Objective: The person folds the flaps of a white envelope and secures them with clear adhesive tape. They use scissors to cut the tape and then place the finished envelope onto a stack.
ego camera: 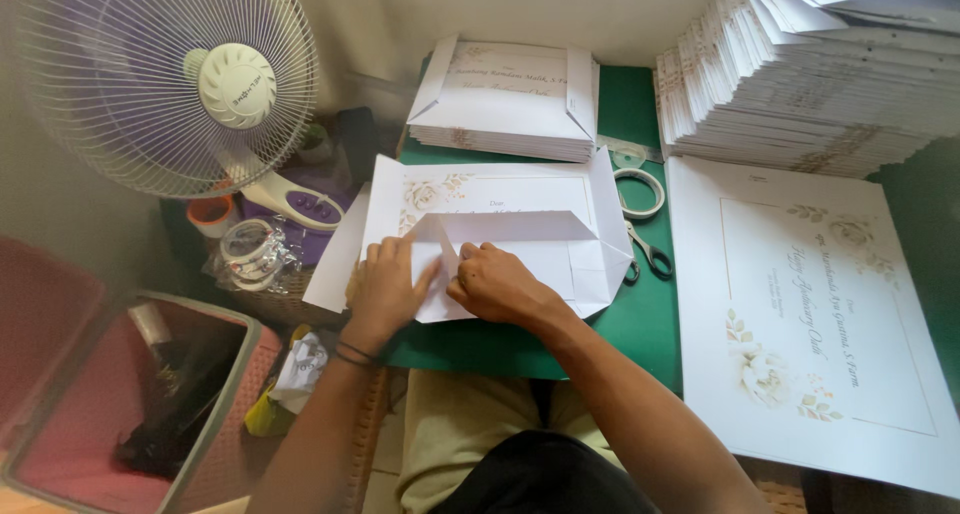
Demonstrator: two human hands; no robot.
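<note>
At the bottom centre of the frame both forearms reach up to a white printed sheet [500,236] lying on the green table [640,324]. The left hand [385,286] lies flat with fingers spread, pressing the sheet's lower left flap down; the right hand [492,284] is curled, its fingertips pinching and creasing the fold at the middle of the sheet. The side flaps and a top band are already folded inward, so the sheet looks partly formed into an envelope, with the lower flap not yet closed.

Just right of it lie scissors [645,259] and a tape roll [640,192]. Further right a flat, unfolded printed sheet [810,324] waits. Towards the top centre sits a stack of folded envelopes [505,104], and at the upper right a taller pile of printed sheets [810,74]. A white fan [160,79] stands at the upper left, a bin [130,394] at the lower left.
</note>
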